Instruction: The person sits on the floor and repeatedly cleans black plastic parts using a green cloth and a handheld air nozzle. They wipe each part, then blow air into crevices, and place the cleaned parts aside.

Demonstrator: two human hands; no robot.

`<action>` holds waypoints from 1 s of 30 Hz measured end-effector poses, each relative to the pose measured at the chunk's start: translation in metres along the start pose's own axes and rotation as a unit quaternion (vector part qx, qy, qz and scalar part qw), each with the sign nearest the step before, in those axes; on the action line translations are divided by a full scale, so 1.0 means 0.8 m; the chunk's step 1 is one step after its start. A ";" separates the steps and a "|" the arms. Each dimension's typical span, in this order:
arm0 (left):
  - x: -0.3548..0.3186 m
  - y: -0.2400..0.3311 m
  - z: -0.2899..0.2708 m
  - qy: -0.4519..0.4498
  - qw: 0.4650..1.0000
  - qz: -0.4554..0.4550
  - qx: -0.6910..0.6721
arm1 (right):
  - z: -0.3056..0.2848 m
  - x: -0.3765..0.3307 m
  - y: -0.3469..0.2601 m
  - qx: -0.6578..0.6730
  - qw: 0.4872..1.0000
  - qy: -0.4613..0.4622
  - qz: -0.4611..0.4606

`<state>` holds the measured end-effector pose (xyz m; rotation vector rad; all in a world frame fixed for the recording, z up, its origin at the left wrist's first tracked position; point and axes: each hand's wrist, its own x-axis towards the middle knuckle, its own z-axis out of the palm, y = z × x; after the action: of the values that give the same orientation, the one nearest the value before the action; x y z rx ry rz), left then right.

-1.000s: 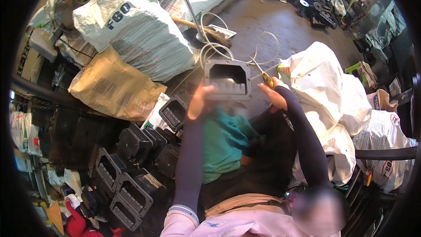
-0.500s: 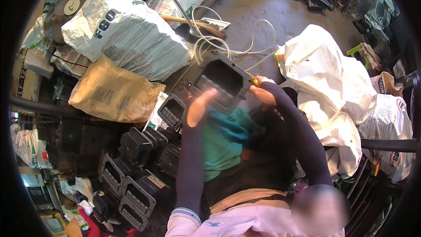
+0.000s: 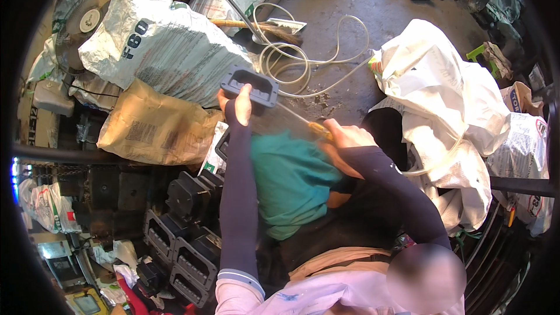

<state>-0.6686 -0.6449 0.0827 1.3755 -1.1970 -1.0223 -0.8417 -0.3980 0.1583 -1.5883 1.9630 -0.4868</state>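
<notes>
Grey plastic housing (image 3: pixel 263 97) sits beyond green cloth (image 3: pixel 294 186), gripped by the left hand (image 3: pixel 240 107), thumb over its near rim; nearer, rightward, the right hand (image 3: pixel 348 137) closes its fingers round a yellow-handled tool (image 3: pixel 319 130).

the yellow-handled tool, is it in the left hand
No, the right hand grips the yellow-handled tool, while the left hand holds the grey box.

Brightly lit grey-brown floor (image 3: pixel 402 14), partly speckled
</notes>
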 end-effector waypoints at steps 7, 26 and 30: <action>0.006 -0.045 0.034 0.039 0.978 -0.171 0.115 | 0.012 0.053 0.009 -0.077 0.994 -0.003 0.073; 0.032 -0.147 0.057 -0.138 0.967 -0.210 -0.048 | 0.010 0.144 -0.008 0.011 0.995 0.006 0.100; 0.016 -0.101 0.040 -0.066 0.989 -0.133 0.001 | -0.007 0.119 0.005 0.037 0.997 -0.014 0.063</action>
<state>-0.6867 -0.6621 -0.0016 1.5157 -1.1290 -1.3163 -0.8612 -0.4896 0.1416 -1.4082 1.9862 -0.4770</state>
